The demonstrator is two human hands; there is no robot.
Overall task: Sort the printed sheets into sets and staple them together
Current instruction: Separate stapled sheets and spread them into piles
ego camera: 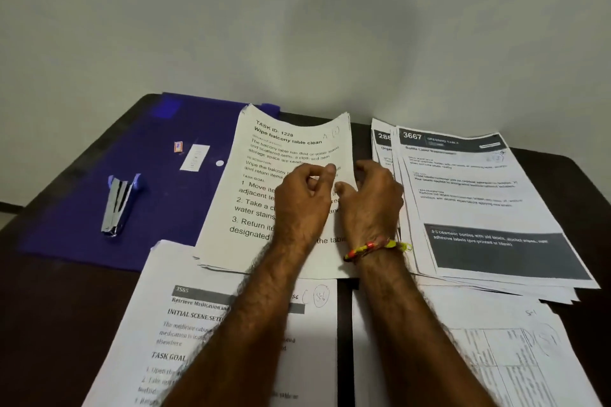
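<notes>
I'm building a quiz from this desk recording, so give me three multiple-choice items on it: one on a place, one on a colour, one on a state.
1. Where does the stapler lie?
A. On the folder, left of the sheets being handled
B. On the pile headed 3667
C. In the right hand

2. What colour is the folder under it?
A. Red
B. Blue-purple
C. Green

3. What are the two hands doing?
A. Resting flat on the bare table
B. Pressing the stapler
C. Pinching the right edge of the Task ID 1228 stack

Answers:
1 A: the stapler sits alone on the folder, away from both hands.
2 B: the folder is plainly blue-purple.
3 C: the left hand and right hand curl on that stack's edge.
</notes>
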